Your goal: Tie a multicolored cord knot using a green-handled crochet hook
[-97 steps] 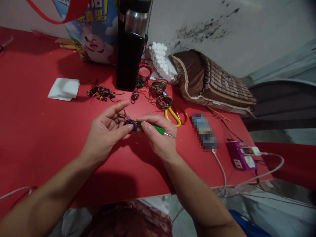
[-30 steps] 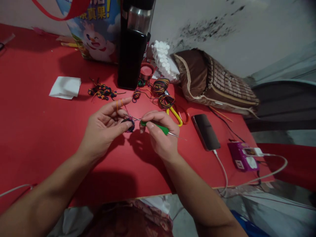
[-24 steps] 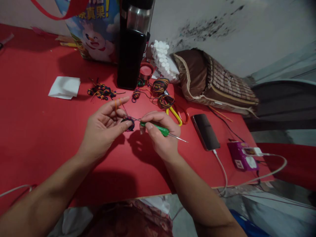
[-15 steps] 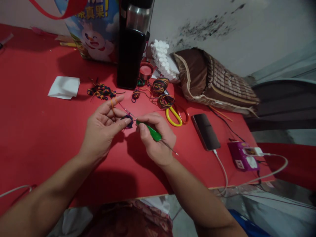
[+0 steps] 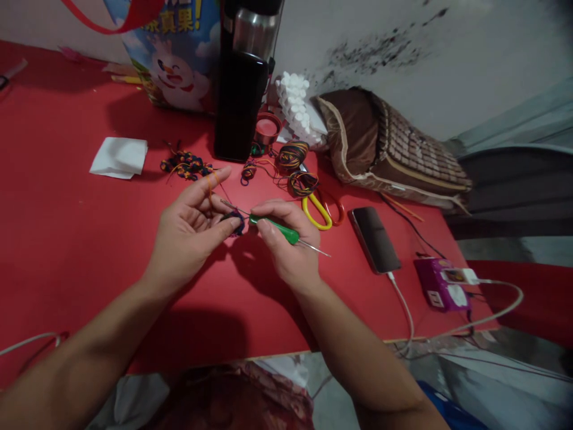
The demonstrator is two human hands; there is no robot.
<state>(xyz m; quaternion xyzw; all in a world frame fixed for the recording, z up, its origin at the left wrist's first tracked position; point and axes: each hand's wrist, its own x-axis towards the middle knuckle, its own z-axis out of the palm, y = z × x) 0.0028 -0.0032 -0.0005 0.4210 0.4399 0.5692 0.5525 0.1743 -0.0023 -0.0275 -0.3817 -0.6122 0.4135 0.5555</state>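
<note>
My left hand pinches a small dark blue and purple crochet piece between thumb and fingers. Orange yarn runs around its raised index finger. In my right hand is a green-handled crochet hook, its thin metal shaft pointing left over the piece and a second metal end sticking out to the right. The hook's shaft is at the upper edge of the crochet piece; whether it passes through a loop is too small to tell. Behind my left hand lies a multicoloured crocheted cluster.
Beyond my hands are wound yarn balls, yellow-and-red-handled scissors, a black phone propped upright and a printed bag. A charging phone, purple box and brown cushion stand right. A folded white paper lies left.
The hook has turned to a flatter angle, and its tip now reaches further left above the crochet piece. My left hand keeps its hold. The whole view has shifted slightly.
</note>
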